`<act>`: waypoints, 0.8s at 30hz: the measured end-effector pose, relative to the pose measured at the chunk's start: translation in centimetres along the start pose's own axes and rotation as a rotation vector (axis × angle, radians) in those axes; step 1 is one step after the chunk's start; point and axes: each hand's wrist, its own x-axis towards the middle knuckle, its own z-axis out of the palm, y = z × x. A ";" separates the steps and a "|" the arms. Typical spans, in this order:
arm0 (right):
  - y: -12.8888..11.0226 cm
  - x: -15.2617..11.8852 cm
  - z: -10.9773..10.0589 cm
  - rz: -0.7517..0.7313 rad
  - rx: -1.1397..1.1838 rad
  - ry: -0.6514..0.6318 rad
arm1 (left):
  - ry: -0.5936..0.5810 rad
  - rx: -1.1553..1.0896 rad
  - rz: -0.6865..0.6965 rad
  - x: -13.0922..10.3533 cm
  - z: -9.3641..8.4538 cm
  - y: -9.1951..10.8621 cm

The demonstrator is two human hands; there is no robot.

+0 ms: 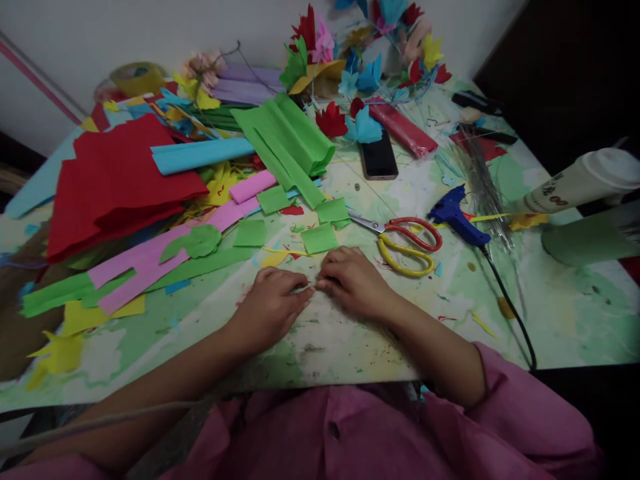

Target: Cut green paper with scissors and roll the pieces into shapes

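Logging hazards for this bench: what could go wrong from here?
The cord of the glue gun runs to the edge of the table; a snag might drag it. The scissors lie near the right hand, so a reach could meet the blades. Loose green squares there might get brushed away.

Dim, soft light; dark corners.

Btwn my fingertips [324, 285]: too small/dark to ID.
Nearest paper sq. [320, 239]: green, approx. flat, just past my fingertips.
Other paper sqs. [250, 233]: also green, 1 behind, 2 to L.
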 end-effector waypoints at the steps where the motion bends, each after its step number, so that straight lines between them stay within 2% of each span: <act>1: -0.1 0.0 0.0 0.010 -0.021 -0.002 | 0.001 0.005 0.000 0.0 0.0 0.0; 8: -0.8 0.1 0.4 0.051 -0.172 -0.006 | 0.006 0.011 0.007 0.0 -0.1 0.1; 16: -0.9 0.2 0.4 0.048 -0.192 -0.013 | 0.018 0.022 0.031 -0.3 -0.4 0.3; 24: -1.0 0.2 0.3 0.059 -0.168 -0.010 | -0.079 0.046 0.022 -0.3 -0.3 0.6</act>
